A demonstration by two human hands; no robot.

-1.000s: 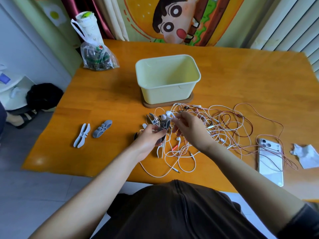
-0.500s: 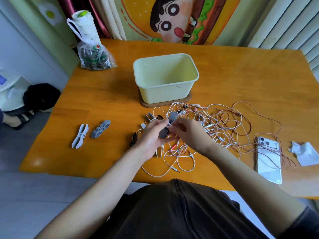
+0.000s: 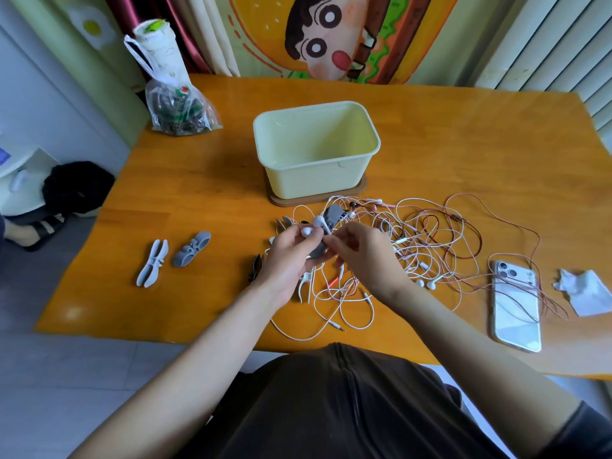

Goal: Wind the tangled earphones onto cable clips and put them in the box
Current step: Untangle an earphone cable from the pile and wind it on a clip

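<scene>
My left hand (image 3: 291, 256) grips a grey cable clip (image 3: 332, 216) together with two white earbuds (image 3: 318, 223) held against it. My right hand (image 3: 359, 251) pinches the white cable just beside those earbuds. A tangle of white and reddish earphone cables (image 3: 427, 240) spreads over the table to the right and in front of my hands. The pale yellow box (image 3: 316, 150) stands open behind them on a brown mat. Two spare clips lie at the left: a light one (image 3: 153, 267) and a darker grey one (image 3: 192, 248). More clips lie partly hidden under my left hand.
A white phone (image 3: 515, 306) lies at the right with reddish cable across it, and a crumpled tissue (image 3: 584, 291) lies beyond it. A plastic bag (image 3: 175, 107) stands at the table's back left corner. The table's near edge runs just in front of my body.
Both hands stayed over the tangle. The white earbuds, hidden half a second ago, show again at the top of my left hand against the clip.
</scene>
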